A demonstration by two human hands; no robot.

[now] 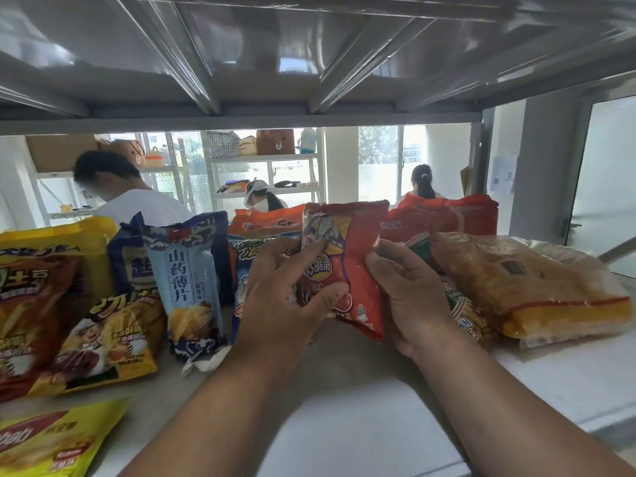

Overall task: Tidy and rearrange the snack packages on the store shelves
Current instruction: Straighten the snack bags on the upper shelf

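Fingers [311,249] of both hands clamp red snack bag [347,270] between them.

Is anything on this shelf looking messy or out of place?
Yes. The big clear-wrapped orange bag on the right lies flat on its side, while the light blue chip bag stands upright. A yellow bag lies flat at the front left edge. Both hands hold the red snack bag, tilted.

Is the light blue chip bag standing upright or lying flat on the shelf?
Upright. The light blue chip bag stands on its bottom edge, leaning slightly against the bags behind.
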